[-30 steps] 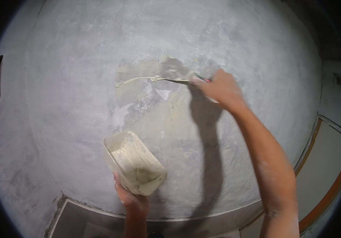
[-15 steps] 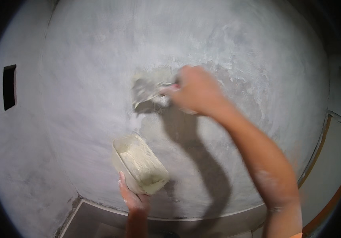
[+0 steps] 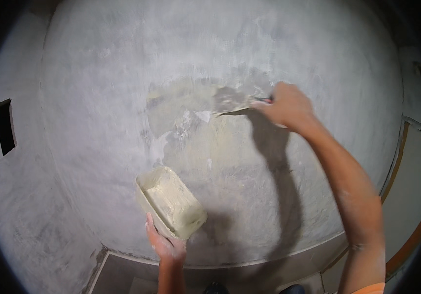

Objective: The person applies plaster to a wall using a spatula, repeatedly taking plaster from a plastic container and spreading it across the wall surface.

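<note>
Right hand, upper right of centre, fingers curled tight around the handle of a putty knife; half a second ago further left, near frame centre, now swung out to the right. Blade flat against the grey wall, edge on a wet smear of putty wider than before. Handle almost wholly hidden inside the fist; blade outline blurred.

Left hand, low centre, fingers clasped under a pale rectangular tray, much where it was earlier. Inside, a cream-coloured mass of filler, thick along the walls. Fingertips hidden beneath the tray.

Dark rectangular recess at far left, shifted lower and left since the earlier frame. Orange-edged door frame at lower right, cut off by the dark rim.
</note>
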{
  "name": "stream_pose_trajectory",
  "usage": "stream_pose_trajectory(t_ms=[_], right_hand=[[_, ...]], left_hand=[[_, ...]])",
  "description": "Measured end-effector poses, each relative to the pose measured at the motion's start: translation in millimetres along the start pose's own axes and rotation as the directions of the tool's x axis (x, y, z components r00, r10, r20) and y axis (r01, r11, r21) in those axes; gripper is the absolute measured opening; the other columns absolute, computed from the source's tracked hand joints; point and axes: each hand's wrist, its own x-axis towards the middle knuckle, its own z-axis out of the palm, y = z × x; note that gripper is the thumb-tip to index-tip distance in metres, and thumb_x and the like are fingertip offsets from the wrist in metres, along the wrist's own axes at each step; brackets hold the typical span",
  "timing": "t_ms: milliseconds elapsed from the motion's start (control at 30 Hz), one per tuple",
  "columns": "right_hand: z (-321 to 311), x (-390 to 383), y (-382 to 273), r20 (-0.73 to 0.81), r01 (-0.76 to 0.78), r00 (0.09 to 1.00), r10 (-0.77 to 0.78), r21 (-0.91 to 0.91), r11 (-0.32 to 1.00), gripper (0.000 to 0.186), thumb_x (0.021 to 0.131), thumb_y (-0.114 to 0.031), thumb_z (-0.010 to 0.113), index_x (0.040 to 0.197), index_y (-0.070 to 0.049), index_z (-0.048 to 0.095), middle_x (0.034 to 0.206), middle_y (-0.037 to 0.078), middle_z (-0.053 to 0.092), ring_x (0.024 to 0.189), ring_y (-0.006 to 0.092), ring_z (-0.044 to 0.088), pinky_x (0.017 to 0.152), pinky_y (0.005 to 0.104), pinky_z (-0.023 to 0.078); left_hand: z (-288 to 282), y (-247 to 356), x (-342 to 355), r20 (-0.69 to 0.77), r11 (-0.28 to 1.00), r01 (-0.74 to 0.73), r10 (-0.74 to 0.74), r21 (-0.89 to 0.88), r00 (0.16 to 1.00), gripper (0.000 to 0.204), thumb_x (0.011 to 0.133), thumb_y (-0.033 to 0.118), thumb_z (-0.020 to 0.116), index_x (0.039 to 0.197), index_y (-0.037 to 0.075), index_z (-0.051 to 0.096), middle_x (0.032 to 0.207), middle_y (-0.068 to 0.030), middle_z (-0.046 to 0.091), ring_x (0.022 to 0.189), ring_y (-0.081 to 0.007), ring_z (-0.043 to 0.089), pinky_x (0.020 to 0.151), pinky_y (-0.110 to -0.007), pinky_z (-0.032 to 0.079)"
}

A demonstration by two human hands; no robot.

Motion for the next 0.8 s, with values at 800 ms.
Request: stream_pose_trajectory(t_ms=[800], right_hand=[[62,-49,124,0.206,-0.449,0.887,0.414,0.600,0.663,0.049,0.088,-0.045,0.076,0.064,-0.004,0.063,0.059,0.004,0.056,0.052,0.0129,0.046,0.050,0.0310,0.036]], left_hand=[[-34,3,1,0.216,0.999,0.041,-0.042,0.010,0.975,0.062,0.104,0.051,0.041,0.151,0.010,0.040,0.149,-0.0099,0.049,0.131,-0.0300,0.054,0.102,-0.047,0.051]])
